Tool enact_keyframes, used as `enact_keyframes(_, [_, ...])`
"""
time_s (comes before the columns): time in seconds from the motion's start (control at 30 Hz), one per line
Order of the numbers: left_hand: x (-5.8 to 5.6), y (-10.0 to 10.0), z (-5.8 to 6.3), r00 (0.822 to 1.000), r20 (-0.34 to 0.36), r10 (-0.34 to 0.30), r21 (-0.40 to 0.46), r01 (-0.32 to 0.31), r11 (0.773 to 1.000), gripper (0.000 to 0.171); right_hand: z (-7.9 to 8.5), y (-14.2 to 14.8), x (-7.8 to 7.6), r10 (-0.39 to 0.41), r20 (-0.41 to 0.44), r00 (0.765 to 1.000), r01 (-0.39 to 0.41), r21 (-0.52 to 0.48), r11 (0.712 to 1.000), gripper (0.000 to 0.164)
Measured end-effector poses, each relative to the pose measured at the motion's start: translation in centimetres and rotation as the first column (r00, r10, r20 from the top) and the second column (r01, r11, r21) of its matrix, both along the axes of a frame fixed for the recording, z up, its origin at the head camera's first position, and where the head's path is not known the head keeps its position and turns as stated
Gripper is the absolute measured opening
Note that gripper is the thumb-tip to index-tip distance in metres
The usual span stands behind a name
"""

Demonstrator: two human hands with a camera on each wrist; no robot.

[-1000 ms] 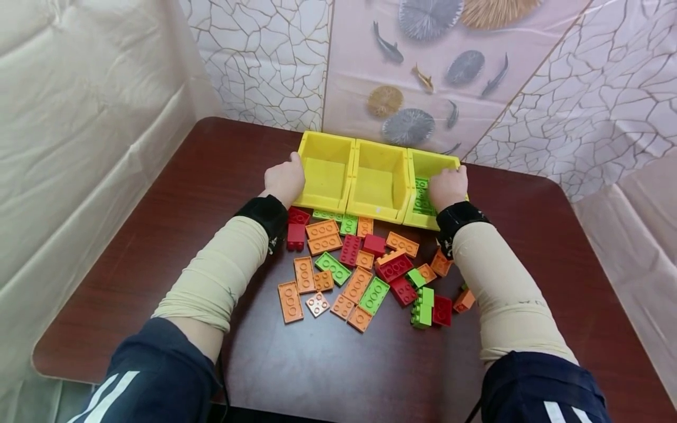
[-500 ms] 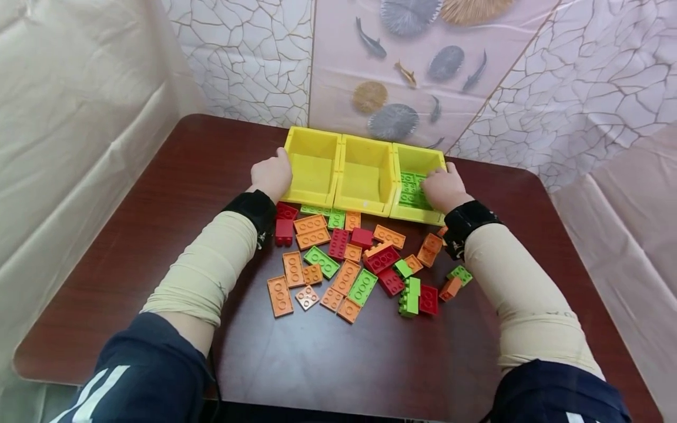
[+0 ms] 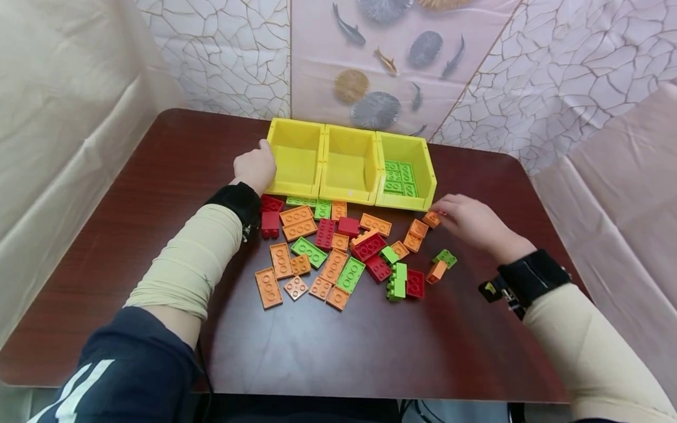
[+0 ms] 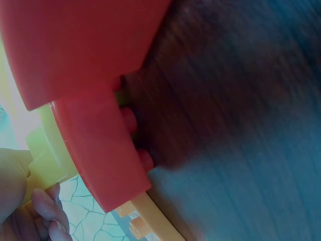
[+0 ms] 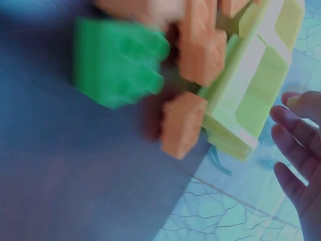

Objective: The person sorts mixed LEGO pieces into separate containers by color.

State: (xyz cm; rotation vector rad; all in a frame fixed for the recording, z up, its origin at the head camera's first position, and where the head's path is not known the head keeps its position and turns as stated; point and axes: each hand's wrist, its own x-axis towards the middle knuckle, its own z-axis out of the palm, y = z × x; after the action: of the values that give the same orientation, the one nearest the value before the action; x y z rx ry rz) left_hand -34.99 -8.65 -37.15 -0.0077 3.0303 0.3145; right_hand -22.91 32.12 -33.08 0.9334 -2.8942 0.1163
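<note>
My left hand (image 3: pixel 255 167) holds the left edge of a row of three joined yellow bins (image 3: pixel 349 195). In the left wrist view, curled fingers (image 4: pixel 46 205) meet the yellow wall (image 4: pixel 50 145). Green toy building bricks (image 3: pixel 400 179) lie flat in the right bin. My right hand (image 3: pixel 471 222) is just off that bin's front right corner, over an orange brick (image 3: pixel 432 220) that it partly hides. Its fingers look spread and apart from the bin in the right wrist view, with nothing between them. A green brick (image 5: pixel 118 63) lies under that wrist camera.
In front of the bins, red, orange and green bricks are scattered on the dark wooden table (image 3: pixel 338 358), among them a red brick (image 3: pixel 415 284) and a pale four-stud brick (image 3: pixel 295 288). A patterned cloth (image 3: pixel 227 64) hangs behind the table.
My right hand has come out of the right bin and moved right and nearer, its fingers now loosened. The left hand stays on the bin edge. The head view has shifted.
</note>
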Motion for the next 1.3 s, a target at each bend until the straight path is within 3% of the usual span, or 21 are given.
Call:
enact_keyframes(0.13, [-0.1,-0.2,-0.1,1.000,0.008,0.010,-0.005,-0.010,1.000,0.045,-1.0,-0.2,2.7,0.032,0.057,0.998,-0.029,-0.049,0.998,0.022])
enact_keyframes(0.3, [-0.3,0.1,-0.1,1.000,0.017,-0.006,-0.001,0.006,1.000,0.044,-1.7,-2.9,5.5,0.129,0.063,0.990,-0.121,-0.116,0.986,0.023])
enact_keyframes(0.47, [-0.3,0.2,0.0,1.000,0.020,-0.009,-0.017,0.010,1.000,0.046,-2.4,-7.3,6.9,0.318,0.057,0.947,-0.307,-0.144,0.941,0.024])
enact_keyframes(0.6, [-0.4,-0.1,0.3,0.999,0.040,0.006,-0.020,-0.005,1.000,0.049,-3.1,-10.6,6.6,0.431,0.099,0.897,-0.428,-0.054,0.902,0.027])
enact_keyframes(0.7, [-0.3,0.0,0.3,0.999,0.045,0.008,-0.017,-0.007,1.000,0.049,-3.9,-11.7,6.2,0.459,0.138,0.877,-0.467,0.027,0.884,0.026])
enact_keyframes(0.83, [-0.2,0.2,0.3,1.000,0.030,0.004,-0.022,-0.004,1.000,0.049,-4.5,-12.2,5.8,0.456,0.157,0.876,-0.471,0.067,0.880,0.020])
enact_keyframes(1.03, [-0.2,0.5,0.4,1.000,0.019,0.008,-0.023,-0.008,1.000,0.050,-4.7,-12.3,5.6,0.485,0.121,0.866,-0.495,0.068,0.867,0.011])
enact_keyframes(1.23, [0.0,0.4,0.4,1.000,0.022,0.020,-0.015,-0.020,1.000,0.048,-3.5,-12.1,5.3,0.521,0.090,0.849,-0.521,-0.025,0.853,0.006])
enact_keyframes(1.3, [0.1,0.4,0.3,1.000,0.017,0.022,-0.015,-0.021,1.000,0.046,-2.7,-11.9,4.9,0.518,0.062,0.853,-0.514,-0.072,0.855,0.008])
